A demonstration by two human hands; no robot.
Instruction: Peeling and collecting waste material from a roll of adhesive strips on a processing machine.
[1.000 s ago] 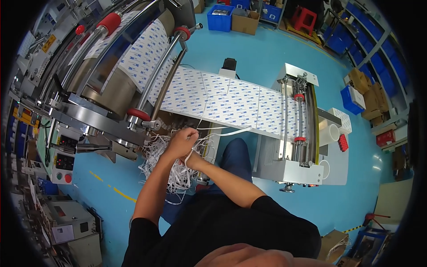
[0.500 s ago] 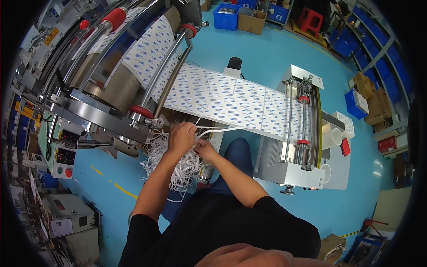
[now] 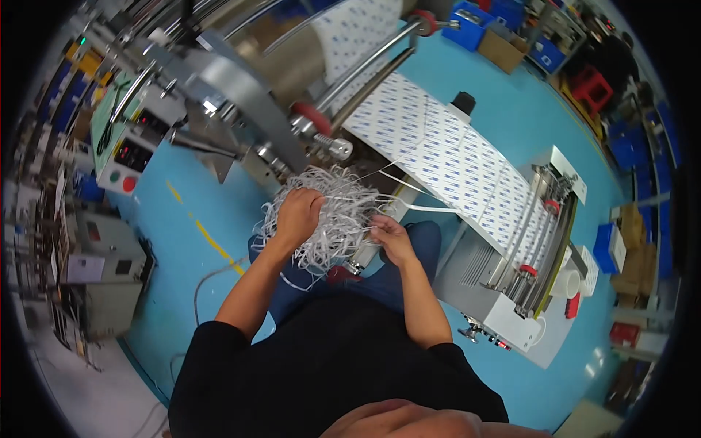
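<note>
A large tangled ball of thin white waste strips (image 3: 339, 219) sits in front of me, just over my thighs. At its left side my left hand (image 3: 298, 216) is closed, gripping a white strip. My right hand (image 3: 391, 238) is at the pile's right edge, its fingers somewhat apart and touching loose strips. A few strips run from the ball rightward to the edge of a wide white web with blue print (image 3: 445, 150). That web stretches between the machine's rollers and a smaller unit at right.
On the left stands the roller machine, with a red-ended steel shaft (image 3: 310, 117) close to the pile and a control box (image 3: 128, 160) with buttons. The smaller roller unit (image 3: 496, 292) stands at right. Cables lie on the blue floor (image 3: 219, 182); blue bins (image 3: 467, 22) stand farther off.
My view has swung left, so the machines appear shifted right. My hands have moved apart: the left is at the ball's left side, the right at its right edge.
</note>
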